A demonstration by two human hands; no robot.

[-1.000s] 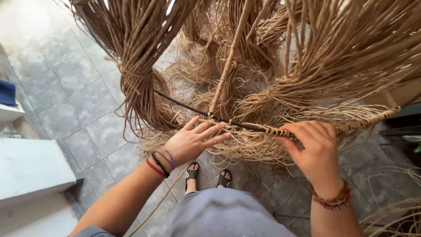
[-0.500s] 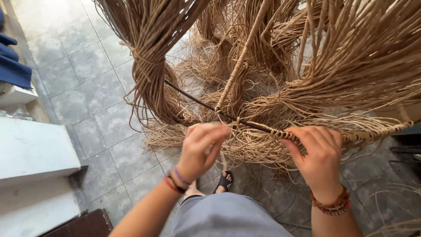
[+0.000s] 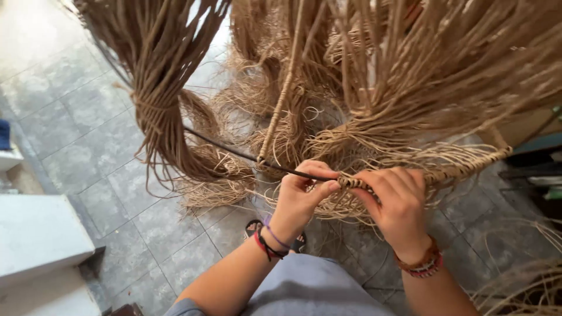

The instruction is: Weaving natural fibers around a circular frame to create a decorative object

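Where hands [image 3: 351,199] pinch rod [image 3: 234,153], hanging fibre bundles [image 3: 158,111].

Fibre bundles [image 3: 456,64] run off the top edge. The right hand [image 3: 398,202] hides part of the wrapped rim [image 3: 462,169]; fingertips buried in strands.

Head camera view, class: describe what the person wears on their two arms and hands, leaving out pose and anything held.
Both forearms are bare, with no gloves or rings visible. The left hand has thin cord bracelets at the wrist: red, black and purple. The right hand has stacked beaded bracelets, brown and reddish. A grey-blue sleeve edge shows at the left arm.
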